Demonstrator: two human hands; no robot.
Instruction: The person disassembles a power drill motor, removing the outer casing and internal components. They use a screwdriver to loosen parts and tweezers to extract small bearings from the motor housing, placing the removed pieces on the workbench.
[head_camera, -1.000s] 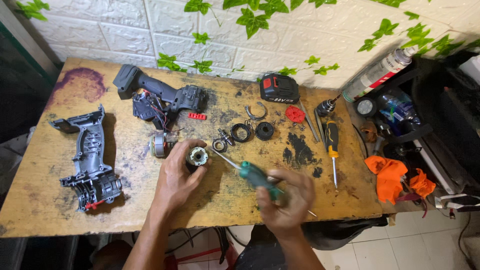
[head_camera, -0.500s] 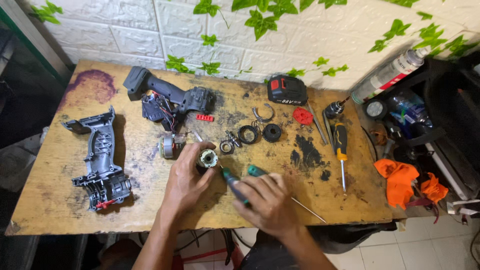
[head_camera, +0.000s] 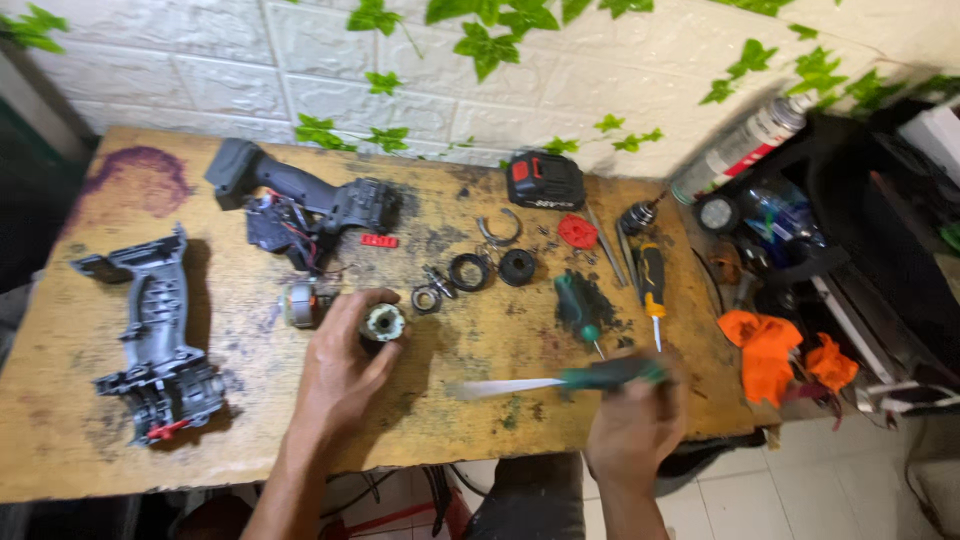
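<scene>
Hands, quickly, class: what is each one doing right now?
Left hand: closed around a small metal motor part on the table.
Right hand: gripping a green-handled screwdriver, blurred.

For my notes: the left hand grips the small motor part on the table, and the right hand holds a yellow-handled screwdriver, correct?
Not quite. In the head view the right hand holds a green-handled screwdriver; the yellow-handled one lies on the table. The left hand does grip the motor part.

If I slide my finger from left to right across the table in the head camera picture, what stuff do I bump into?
Grey tool housing half → left hand holding a small metal motor part → black ring → green-handled screwdriver → yellow-handled screwdriver → orange rag.
</scene>
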